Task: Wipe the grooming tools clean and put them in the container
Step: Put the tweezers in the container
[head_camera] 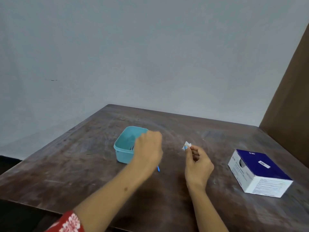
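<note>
A teal plastic container (124, 153) stands on the brown table (83, 164), and a metal tool (132, 148) lies inside it. My left hand (148, 148) hovers over the container's right side, back of the hand up and fingers curled out of sight. A short blue tip (158, 168) pokes out beside that wrist; whether it is held or lies on the table is unclear. To the right, my right hand (198, 162) pinches a small white and blue wipe (186, 146) between thumb and fingertips, above the table.
A blue and white cardboard box (259, 171) sits at the right of the table. A brown panel (291, 106) rises at the far right behind it. A pale wall backs the table. The table's near edge runs along the bottom left.
</note>
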The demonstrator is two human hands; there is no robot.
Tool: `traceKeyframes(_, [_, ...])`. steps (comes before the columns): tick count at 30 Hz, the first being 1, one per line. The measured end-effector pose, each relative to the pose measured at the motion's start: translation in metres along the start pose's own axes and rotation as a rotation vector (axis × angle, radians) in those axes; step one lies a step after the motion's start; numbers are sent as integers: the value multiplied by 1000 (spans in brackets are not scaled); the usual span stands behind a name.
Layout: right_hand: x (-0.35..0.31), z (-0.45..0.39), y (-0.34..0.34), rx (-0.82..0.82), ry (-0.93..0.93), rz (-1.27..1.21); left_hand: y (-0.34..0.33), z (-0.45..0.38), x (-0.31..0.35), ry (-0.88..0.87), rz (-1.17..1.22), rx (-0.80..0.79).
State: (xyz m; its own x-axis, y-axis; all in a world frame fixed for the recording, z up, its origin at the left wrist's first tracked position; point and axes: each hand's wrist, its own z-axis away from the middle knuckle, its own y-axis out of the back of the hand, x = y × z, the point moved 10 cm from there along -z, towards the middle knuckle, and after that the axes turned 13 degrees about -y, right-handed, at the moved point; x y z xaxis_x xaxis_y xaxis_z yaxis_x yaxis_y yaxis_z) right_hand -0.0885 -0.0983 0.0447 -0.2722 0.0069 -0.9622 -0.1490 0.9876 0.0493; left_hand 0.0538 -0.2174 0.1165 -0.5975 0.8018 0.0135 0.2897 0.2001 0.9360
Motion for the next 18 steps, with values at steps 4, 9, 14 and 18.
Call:
traceKeyframes(4, [-4, 4, -1, -33, 9, -37, -51, 9, 38, -83, -106, -193])
traceKeyframes(9, [-8, 7, -5, -74, 27, 3, -70, 6, 50, -149, -121, -259])
traceKeyframes(14, [-13, 10, -6, -118, 55, 18, -71, -1, 42, -104, -99, -257])
traceKeyframes(18, [-14, 10, -5, -101, 68, 38, -69, -5, 35, -69, -47, -233])
